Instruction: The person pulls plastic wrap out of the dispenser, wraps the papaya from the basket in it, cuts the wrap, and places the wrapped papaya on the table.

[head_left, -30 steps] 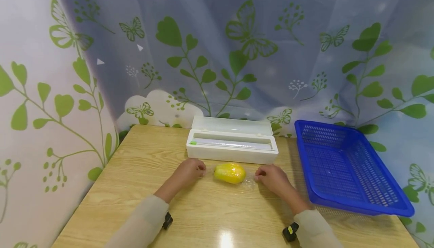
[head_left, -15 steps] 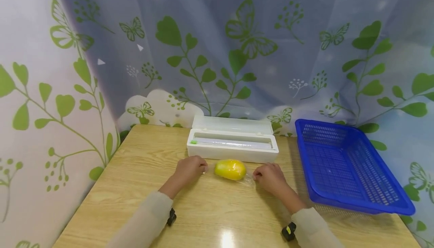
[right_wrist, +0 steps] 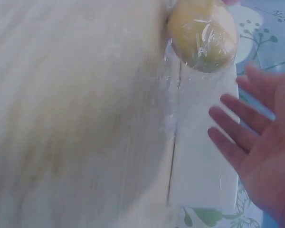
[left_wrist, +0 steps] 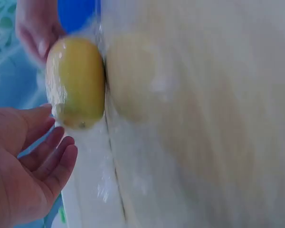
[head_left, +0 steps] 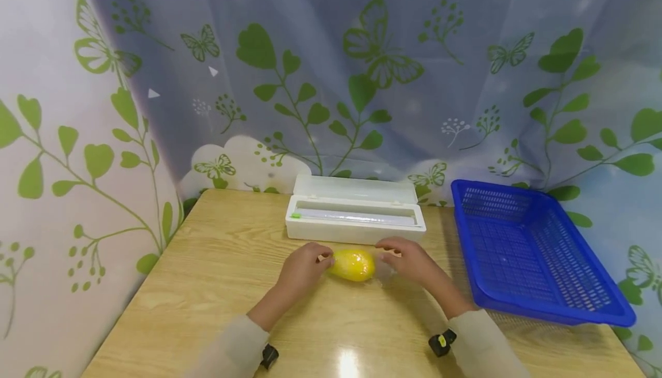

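A yellow fruit (head_left: 353,265), its exact kind unclear, is wrapped in clear cling film and stands out over the wooden table in front of a white box. My left hand (head_left: 304,269) is at its left end; in the left wrist view the thumb tip is by the fruit's end and the other fingers are loosely bent. To the right of the fruit, my right hand (head_left: 411,260) has its fingers spread and extended in the right wrist view, apart from the fruit. Loose cling film (right_wrist: 170,111) trails from the fruit on that side.
Behind the fruit stands the white cling film box (head_left: 357,232), lid raised, with a roll (head_left: 357,217) inside and a green slider at its left. A blue plastic basket (head_left: 468,251) is on the right. A patterned curtain (head_left: 320,50) hangs behind the wooden table (head_left: 217,251).
Both hands have moved inward from the film's ends towards the fruit. The right fingers have spread apart. The fruit rose a little up the view, then came back down.
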